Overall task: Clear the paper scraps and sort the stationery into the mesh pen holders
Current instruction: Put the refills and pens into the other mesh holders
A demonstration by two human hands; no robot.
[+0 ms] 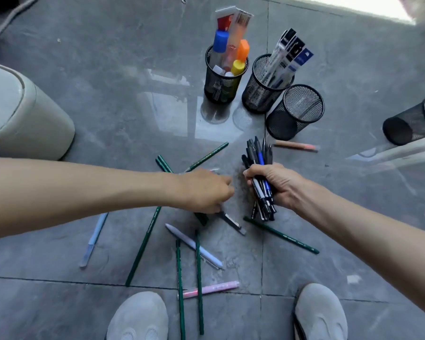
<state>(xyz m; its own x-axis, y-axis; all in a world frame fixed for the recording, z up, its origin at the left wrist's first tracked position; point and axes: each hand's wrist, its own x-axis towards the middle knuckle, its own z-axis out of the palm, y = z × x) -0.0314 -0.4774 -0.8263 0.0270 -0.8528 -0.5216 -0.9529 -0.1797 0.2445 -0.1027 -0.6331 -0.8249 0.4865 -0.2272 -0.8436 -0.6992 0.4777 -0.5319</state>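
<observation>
Bin (22, 114): beige, far L on the floor, just above my L forearm.
Lt-blue pen (93, 239): flat on floor, below L forearm.
Green pencils (142, 246): scattered on floor around and under my L hand, some crossing.
Left hand (204, 190): palm down, fingers curled onto the end of a black pen (231, 222) lying on floor; can't tell if I've actually got hold of it.
Pink pen (210, 289): on floor near my shoes, under a green pencil.
Holder 1 (221, 84): upright, full of markers w/ coloured caps.
Right hand (277, 185): fingers wrapped tight round a bundle of dark pens (258, 163), tips pointing away from me.
Holder 2 (260, 94): beside holder 1, has packaged refills.
Holder 3 (295, 111): touching holder 2, nothing seen inside.
Orange pencil (296, 146): on floor just below holder 3.
Holder 4 (412, 123): far R, well apart, partly cut off.
</observation>
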